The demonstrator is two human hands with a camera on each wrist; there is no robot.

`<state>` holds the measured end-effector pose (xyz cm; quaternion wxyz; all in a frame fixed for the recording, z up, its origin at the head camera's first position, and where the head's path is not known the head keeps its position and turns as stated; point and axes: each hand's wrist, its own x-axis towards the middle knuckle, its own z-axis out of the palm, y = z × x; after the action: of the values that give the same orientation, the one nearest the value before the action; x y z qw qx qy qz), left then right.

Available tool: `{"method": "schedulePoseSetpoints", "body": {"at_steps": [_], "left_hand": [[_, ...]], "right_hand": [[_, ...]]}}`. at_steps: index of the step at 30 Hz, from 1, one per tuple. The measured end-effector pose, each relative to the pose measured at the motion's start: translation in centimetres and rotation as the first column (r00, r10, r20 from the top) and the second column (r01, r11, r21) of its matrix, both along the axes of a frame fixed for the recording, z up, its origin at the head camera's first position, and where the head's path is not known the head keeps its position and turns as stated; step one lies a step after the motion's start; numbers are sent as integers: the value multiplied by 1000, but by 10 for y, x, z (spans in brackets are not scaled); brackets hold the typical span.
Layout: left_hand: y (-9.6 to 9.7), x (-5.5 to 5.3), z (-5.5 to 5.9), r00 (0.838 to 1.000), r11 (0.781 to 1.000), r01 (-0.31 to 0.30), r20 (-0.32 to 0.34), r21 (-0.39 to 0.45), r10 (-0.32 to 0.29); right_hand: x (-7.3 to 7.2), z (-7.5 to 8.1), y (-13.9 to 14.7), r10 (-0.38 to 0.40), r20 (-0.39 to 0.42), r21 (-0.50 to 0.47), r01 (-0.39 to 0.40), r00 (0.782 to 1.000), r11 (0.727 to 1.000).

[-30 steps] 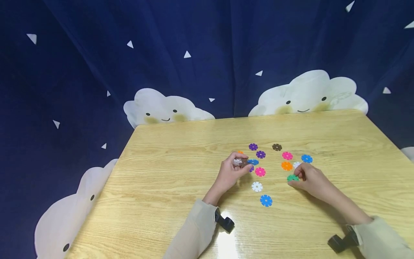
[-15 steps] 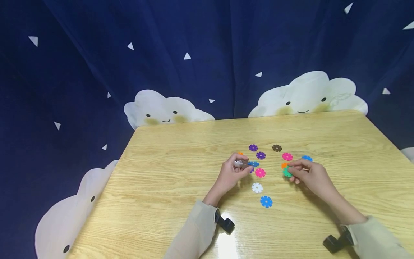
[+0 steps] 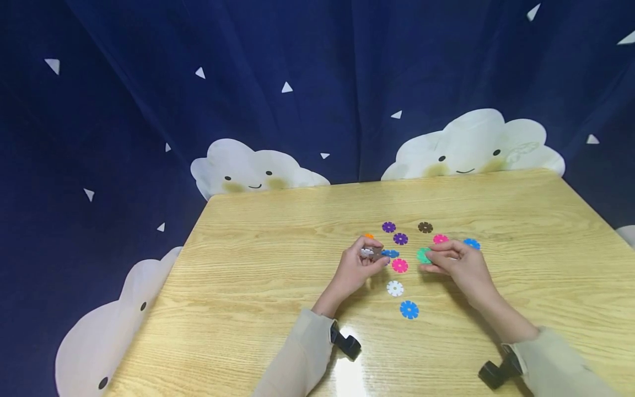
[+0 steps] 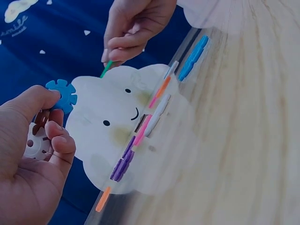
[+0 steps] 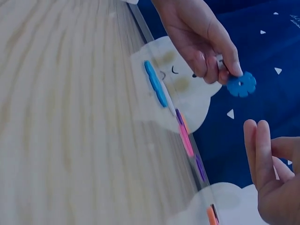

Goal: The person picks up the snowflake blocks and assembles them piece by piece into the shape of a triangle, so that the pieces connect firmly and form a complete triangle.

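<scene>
Your left hand grips a short chain of three discs: white disc, brown disc, blue disc, with the thumb on the blue one's edge. Your right hand pinches a green disc off the desk, right of the blue, gap between them. Main risk, my read: if you bring green in against blue off-slot, the rims would butt and either piece could slip from your fingers. Pushing at an angle could also lever blue off brown, since your hold sits round the middle of the chain and blue sticks out free. Can't tell how well those joints are seated; fingers hide them. A dropped piece would likely scatter the loose pink disc or the near white one. Looks: all thin, plastic-looking, flat wheels with a notched rim; blue shows a small center hole and rounded teeth. Brown sits nearly edge-on in the left wrist view, white more face-on behind the fingers. Green is face-up in the head view, a thin strip from the left wrist.
</scene>
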<state>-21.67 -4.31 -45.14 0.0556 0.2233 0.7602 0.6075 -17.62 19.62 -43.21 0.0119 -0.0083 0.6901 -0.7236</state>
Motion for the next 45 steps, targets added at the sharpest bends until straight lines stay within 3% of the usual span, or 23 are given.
{"method": "schedulePoseSetpoints", "body": {"at_steps": [11, 27, 37, 45], "left_hand": [[0, -1, 2, 999, 1000, -5, 40, -12, 5], [0, 0, 2, 1000, 999, -9, 25, -37, 10], [1, 1, 2, 999, 997, -10, -42, -77, 7], [2, 2, 2, 999, 998, -13, -42, -64, 11]], "right_hand": [[-1, 3, -21, 15, -2, -68, -15, 1000, 998], [-3, 1, -34, 31, -4, -17, -32, 999, 999], [-2, 4, -41, -9, 2, -39, 9, 1000, 999], [-1, 3, -41, -11, -14, -81, 10, 1000, 997]]}}
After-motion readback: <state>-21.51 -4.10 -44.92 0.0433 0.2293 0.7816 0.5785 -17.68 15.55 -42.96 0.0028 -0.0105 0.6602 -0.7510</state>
